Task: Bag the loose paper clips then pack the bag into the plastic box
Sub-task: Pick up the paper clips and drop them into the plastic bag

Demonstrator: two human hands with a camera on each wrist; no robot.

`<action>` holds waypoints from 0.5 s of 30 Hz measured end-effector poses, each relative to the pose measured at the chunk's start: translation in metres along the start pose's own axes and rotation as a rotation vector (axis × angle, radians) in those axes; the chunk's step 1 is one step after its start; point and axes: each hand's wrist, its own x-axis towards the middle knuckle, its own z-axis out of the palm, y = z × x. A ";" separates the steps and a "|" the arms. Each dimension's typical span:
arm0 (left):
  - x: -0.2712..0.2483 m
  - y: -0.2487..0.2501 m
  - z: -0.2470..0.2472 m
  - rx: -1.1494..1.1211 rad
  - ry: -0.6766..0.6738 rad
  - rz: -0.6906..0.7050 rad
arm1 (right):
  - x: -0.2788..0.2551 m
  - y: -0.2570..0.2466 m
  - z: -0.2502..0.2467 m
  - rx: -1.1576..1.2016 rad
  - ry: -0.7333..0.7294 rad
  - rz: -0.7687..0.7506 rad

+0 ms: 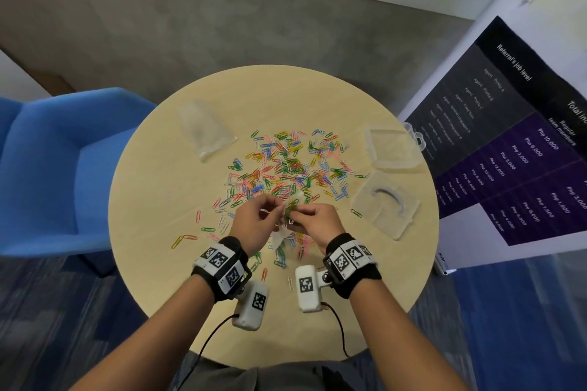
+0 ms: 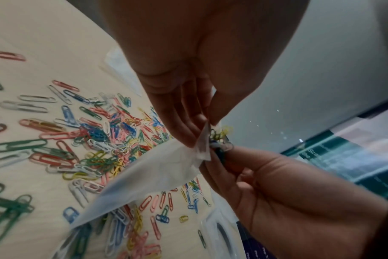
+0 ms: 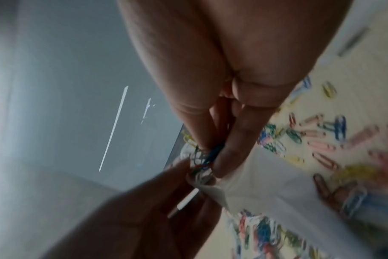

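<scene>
Several coloured paper clips [image 1: 286, 165] lie scattered over the middle of the round table [image 1: 152, 232]. Above its near part my left hand [image 1: 270, 209] pinches the mouth of a small clear bag [image 1: 284, 233], which hangs down over the clips. My right hand [image 1: 293, 216] pinches a small bunch of clips [image 1: 289, 210] right at that mouth. The left wrist view shows the bag [image 2: 155, 175] with the bunch [image 2: 219, 138] at its top edge. In the right wrist view my fingers [image 3: 230, 149] grip the bunch [image 3: 205, 157]. The clear plastic box [image 1: 394, 149] lies at the right.
A second clear box part [image 1: 386, 203] lies near the right edge, in front of the first. A pile of spare clear bags [image 1: 206, 127] lies at the far left of the table. A blue armchair [image 1: 54, 162] stands left, a printed banner [image 1: 508, 143] right.
</scene>
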 end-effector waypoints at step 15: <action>0.012 0.013 -0.018 -0.057 0.059 -0.033 | 0.005 -0.030 0.037 -0.674 0.136 -0.359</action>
